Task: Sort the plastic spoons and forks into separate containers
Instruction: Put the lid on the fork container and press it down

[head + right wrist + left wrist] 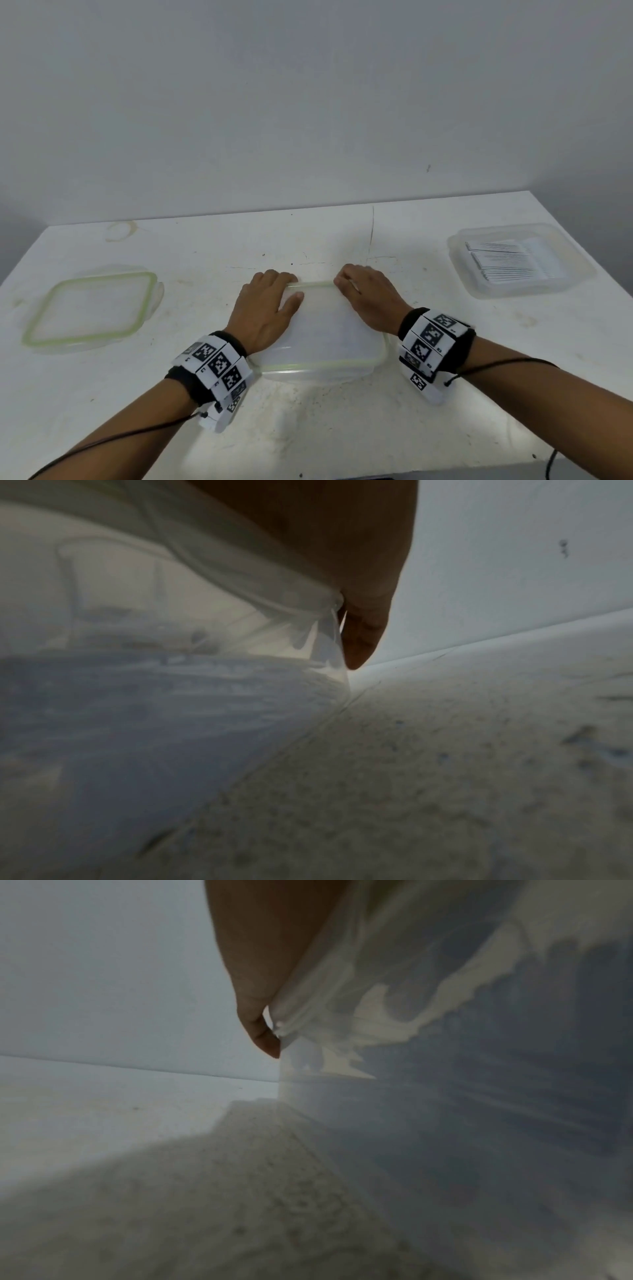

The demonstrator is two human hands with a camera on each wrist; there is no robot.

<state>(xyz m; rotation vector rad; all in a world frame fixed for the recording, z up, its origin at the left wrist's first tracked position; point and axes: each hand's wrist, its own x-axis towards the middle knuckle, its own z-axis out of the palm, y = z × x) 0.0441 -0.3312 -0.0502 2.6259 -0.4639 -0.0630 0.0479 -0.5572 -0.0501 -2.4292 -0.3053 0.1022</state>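
While lidded container (325, 337) runs long axis away | left hand (265, 310), right hand (368, 301) grip far corners

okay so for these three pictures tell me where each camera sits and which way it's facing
Head: worn on the head, looking forward and down at the table, lidded box, both forearms, left hand and right hand.
Left wrist: low by the table, facing along the box's left wall; a fingertip shows.
Right wrist: low, along the box's right wall; a fingertip shows.
Shared: all three see the box and table.

Translucent frosted plastic container (329, 342), green-rimmed clear plastic lid (92, 308), matt, stained, scuffed white table (342, 428)
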